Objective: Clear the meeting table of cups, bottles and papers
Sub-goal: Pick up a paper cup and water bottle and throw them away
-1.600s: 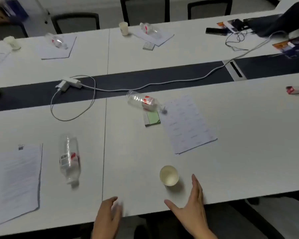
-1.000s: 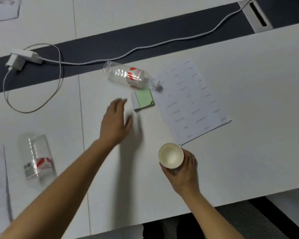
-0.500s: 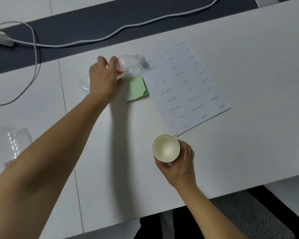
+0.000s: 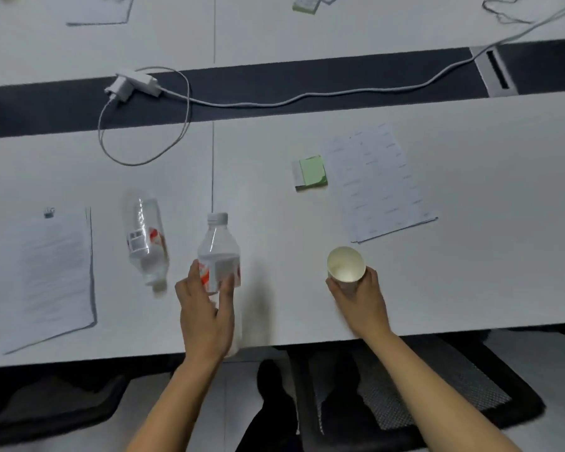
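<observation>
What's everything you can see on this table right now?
Upright clear plastic bottle: one, clear, held by left hand.
Lying clear plastic bottle: one, clear, on table left of it.
Cream paper cup: one, cream, held by right hand.
Loose printed sheets: one pile, white, right side.
Green sticky-note pad: one, green, beside loose sheets.
Clipped paper stack: one, white, left side.
White charger with cable: one, white, dark centre strip.
Left hand, right hand: two, gripping bottle and cup.

white table (image 4: 486,272), dark centre strip (image 4: 307,76), mesh chair (image 4: 411,399)
</observation>
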